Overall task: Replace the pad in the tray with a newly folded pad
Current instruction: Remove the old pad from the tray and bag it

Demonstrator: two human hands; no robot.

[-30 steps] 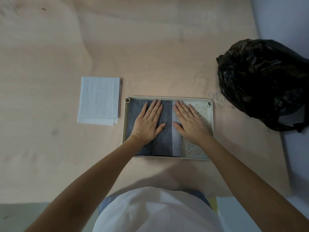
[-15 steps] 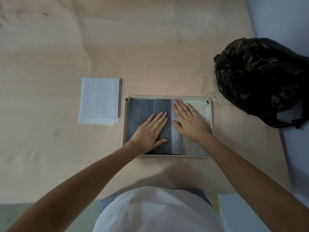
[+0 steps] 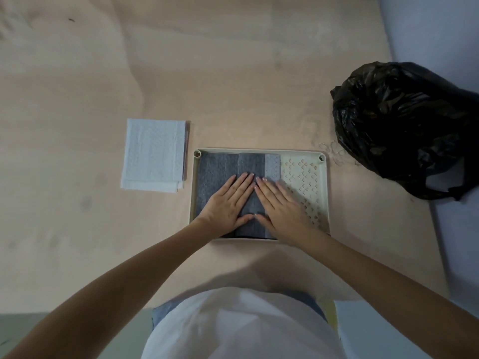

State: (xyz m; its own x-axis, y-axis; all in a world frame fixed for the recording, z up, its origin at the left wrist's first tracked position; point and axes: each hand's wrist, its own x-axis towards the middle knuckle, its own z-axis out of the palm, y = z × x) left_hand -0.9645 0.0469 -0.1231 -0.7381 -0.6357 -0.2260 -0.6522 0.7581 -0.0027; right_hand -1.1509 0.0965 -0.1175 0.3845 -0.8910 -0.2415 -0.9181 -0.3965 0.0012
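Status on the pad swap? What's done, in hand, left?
Done: nothing clearly finished; the grey pad is in the tray, folded over, leaving the perforated floor bare on the right. In hand: left hand and right hand press flat on it. Left: lift it out, probably into the black bag, then lay the white folded pad from the table in the tray.

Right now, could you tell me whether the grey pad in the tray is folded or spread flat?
Folded: the grey pad shows overlapping panels and leaves the tray's perforated right side bare.
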